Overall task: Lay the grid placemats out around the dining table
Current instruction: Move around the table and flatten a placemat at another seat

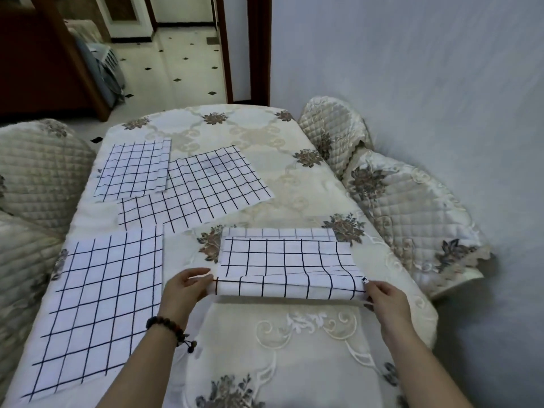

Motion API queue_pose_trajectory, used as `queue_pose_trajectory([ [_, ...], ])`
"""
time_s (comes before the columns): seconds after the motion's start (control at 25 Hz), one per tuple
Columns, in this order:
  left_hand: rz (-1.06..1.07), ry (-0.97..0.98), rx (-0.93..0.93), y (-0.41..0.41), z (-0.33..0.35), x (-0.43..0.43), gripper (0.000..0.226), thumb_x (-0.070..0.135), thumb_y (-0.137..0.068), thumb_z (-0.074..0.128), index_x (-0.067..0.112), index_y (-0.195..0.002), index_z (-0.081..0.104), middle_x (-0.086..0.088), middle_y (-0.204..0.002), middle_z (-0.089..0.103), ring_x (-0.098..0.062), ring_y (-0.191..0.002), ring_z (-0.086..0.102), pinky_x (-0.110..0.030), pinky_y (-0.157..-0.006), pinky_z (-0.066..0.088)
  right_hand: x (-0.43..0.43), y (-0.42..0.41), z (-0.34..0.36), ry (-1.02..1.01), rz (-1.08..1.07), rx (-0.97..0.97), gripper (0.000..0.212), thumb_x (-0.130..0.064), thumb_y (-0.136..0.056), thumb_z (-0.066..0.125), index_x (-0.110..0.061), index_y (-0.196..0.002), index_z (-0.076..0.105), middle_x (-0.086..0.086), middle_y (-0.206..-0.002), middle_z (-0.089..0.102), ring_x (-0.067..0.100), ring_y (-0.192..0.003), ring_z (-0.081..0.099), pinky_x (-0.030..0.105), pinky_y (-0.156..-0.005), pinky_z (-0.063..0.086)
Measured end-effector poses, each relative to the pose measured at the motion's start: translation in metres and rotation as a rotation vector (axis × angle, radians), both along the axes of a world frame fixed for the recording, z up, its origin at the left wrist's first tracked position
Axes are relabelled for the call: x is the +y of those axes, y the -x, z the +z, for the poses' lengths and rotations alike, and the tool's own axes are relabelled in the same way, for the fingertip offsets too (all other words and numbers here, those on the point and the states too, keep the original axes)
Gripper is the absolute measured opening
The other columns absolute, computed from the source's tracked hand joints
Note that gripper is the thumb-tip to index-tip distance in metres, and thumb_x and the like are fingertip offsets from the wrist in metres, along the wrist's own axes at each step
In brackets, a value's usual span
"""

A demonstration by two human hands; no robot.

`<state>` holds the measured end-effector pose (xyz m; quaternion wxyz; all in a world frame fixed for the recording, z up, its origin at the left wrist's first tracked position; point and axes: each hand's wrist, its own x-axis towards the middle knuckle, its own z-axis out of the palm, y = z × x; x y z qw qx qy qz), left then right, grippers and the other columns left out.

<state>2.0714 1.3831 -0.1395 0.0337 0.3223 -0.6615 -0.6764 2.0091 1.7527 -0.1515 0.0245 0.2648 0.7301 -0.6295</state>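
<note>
A folded white placemat with a black grid (287, 266) lies on the right half of the dining table (309, 334), its near edge lifted. My left hand (185, 285) pinches its near left corner and my right hand (382, 295) pinches its near right corner. One grid placemat (97, 304) lies flat at the near left. A second, larger one (203, 187) lies askew in the middle. A third, folded one (135, 169) sits at the far left, its right edge lying over the middle placemat.
The table wears a cream floral cloth. Quilted chair backs stand at the left (35, 169) and at the right (406, 207). A grey wall (412, 69) runs close along the right. A doorway onto a tiled floor (182, 63) opens beyond the far end.
</note>
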Motion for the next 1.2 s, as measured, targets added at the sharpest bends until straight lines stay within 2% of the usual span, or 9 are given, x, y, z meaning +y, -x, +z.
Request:
queue_pose_trajectory([
  [0.24,-0.015,0.072,-0.089,-0.028,-0.02,0.009,0.02,0.009,-0.082,0.07,0.004,-0.102,0.067,-0.017,-0.092,0.07,-0.022,-0.078,0.063,-0.028,-0.068,0.051,0.005,-0.03,-0.018,-0.077,-0.002,-0.066,0.009,-0.008,-0.087,0.059,-0.003,-0.084,0.066,0.011,-0.069,0.06,0.023,-0.062,0.054,0.031,-0.056,0.045],
  [0.36,-0.01,0.09,-0.143,-0.038,-0.025,0.011,0.018,0.007,-0.082,0.07,0.002,-0.099,0.066,-0.019,-0.094,0.069,-0.024,-0.078,0.063,-0.026,-0.065,0.053,0.005,-0.04,-0.029,-0.133,-0.004,-0.12,0.009,-0.013,-0.081,0.064,-0.008,-0.075,0.069,0.007,-0.059,0.059,0.024,-0.056,0.051,0.035,-0.059,0.044],
  [0.44,0.009,0.087,-0.16,-0.042,-0.022,0.017,0.013,0.001,-0.084,0.066,-0.002,-0.096,0.063,-0.016,-0.083,0.065,-0.02,-0.068,0.059,-0.017,-0.051,0.052,0.004,-0.044,-0.034,-0.105,-0.037,-0.125,0.007,-0.018,-0.073,0.067,-0.013,-0.069,0.07,0.003,-0.054,0.058,0.024,-0.058,0.051,0.037,-0.062,0.042],
  [0.52,0.052,0.104,-0.153,-0.043,-0.021,0.019,0.012,-0.003,-0.084,0.064,-0.003,-0.096,0.061,-0.012,-0.077,0.061,-0.016,-0.066,0.056,-0.009,-0.045,0.048,0.005,-0.04,-0.033,-0.136,-0.041,-0.101,0.006,-0.015,-0.075,0.067,-0.012,-0.07,0.067,0.006,-0.064,0.061,0.025,-0.068,0.053,0.034,-0.065,0.04],
  [0.64,0.057,0.233,-0.131,-0.028,-0.02,0.01,0.018,0.004,-0.083,0.068,0.004,-0.101,0.064,-0.006,-0.087,0.065,-0.012,-0.077,0.06,-0.013,-0.06,0.049,0.007,-0.023,-0.023,-0.326,0.037,-0.079,0.013,-0.015,-0.082,0.066,-0.01,-0.094,0.065,0.008,-0.084,0.062,0.025,-0.082,0.056,0.03,-0.073,0.04],
  [0.8,-0.005,0.307,-0.115,0.009,-0.023,0.0,0.029,0.012,-0.079,0.073,0.014,-0.107,0.063,-0.003,-0.104,0.066,-0.019,-0.101,0.062,-0.03,-0.09,0.048,0.002,0.017,-0.02,-0.353,0.131,-0.02,0.027,-0.018,-0.083,0.067,-0.011,-0.108,0.06,0.006,-0.091,0.062,0.025,-0.084,0.057,0.031,-0.074,0.042],
  [0.88,-0.044,0.363,-0.093,0.032,-0.023,0.002,0.039,0.012,-0.079,0.073,0.009,-0.116,0.06,-0.004,-0.11,0.062,-0.017,-0.104,0.057,-0.029,-0.095,0.044,-0.004,0.037,-0.02,-0.365,0.195,0.02,0.03,-0.016,-0.083,0.067,-0.011,-0.111,0.059,0.007,-0.093,0.061,0.025,-0.082,0.057,0.03,-0.071,0.039],
  [1.04,-0.116,0.439,-0.113,0.076,-0.028,0.008,0.048,0.016,-0.08,0.072,0.01,-0.125,0.056,-0.002,-0.115,0.059,-0.019,-0.108,0.054,-0.033,-0.1,0.042,-0.006,0.08,-0.031,-0.567,0.325,-0.011,0.036,-0.016,-0.08,0.068,-0.016,-0.114,0.06,0.01,-0.103,0.059,0.03,-0.098,0.055,0.034,-0.082,0.044],
  [1.2,-0.135,0.473,-0.16,0.102,-0.041,0.009,0.019,0.015,-0.081,0.069,0.013,-0.1,0.067,-0.009,-0.1,0.067,-0.026,-0.097,0.061,-0.038,-0.09,0.049,-0.008,0.099,-0.043,-0.698,0.352,-0.044,0.017,-0.014,-0.082,0.061,-0.013,-0.096,0.071,0.015,-0.101,0.066,0.037,-0.099,0.057,0.036,-0.08,0.045],
])
